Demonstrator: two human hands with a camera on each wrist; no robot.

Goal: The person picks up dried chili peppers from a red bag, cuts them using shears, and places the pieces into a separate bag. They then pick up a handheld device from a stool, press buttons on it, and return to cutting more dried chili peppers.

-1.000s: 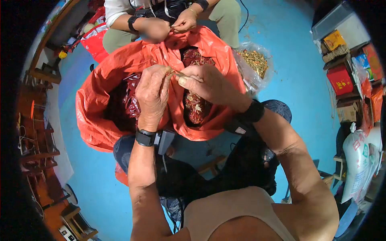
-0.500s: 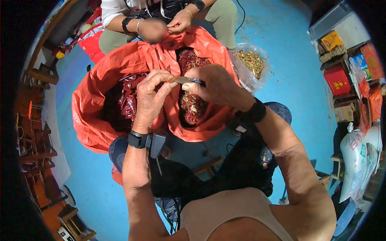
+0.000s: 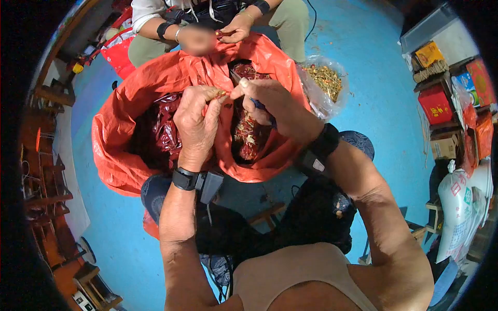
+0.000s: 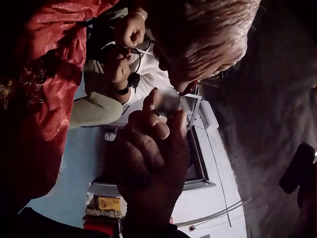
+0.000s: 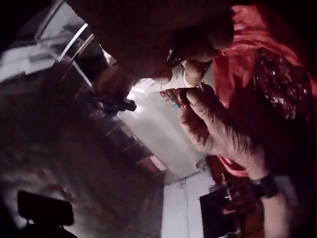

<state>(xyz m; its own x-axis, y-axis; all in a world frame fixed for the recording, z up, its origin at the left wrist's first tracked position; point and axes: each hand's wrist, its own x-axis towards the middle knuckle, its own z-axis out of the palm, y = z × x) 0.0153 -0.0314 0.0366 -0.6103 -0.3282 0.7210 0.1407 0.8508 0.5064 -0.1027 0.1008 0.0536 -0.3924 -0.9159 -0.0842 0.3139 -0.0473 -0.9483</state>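
We see both hands raised close together over the open mouth of a big red plastic bag (image 3: 129, 155), which sits on the blue floor (image 3: 384, 119). The left hand (image 3: 197, 122) has its fingers curled in. Its thumb and forefinger pinch a small dried chili (image 3: 220, 95) at the stalk end. The chili is up in the air above the bag's middle fold, right between the two hands. The right hand (image 3: 267, 103) is just to the right of it, with the thumb tip almost touching the chili. Its other fingers are bent round a blue-handled tool (image 3: 258, 105). Most of that tool is hidden in the fist, so we cannot tell what kind it is. Inside the bag lie heaps of dark red chilies (image 3: 249, 137), one to the left of the fold and one to the right. At the far side a second person's hands (image 3: 236, 28) are at the bag's rim. To the far right of the red bag a clear bag (image 3: 327, 78) holds yellowish stalks. Boxes (image 3: 438, 103) and a white sack (image 3: 459, 207) stand along the right edge.
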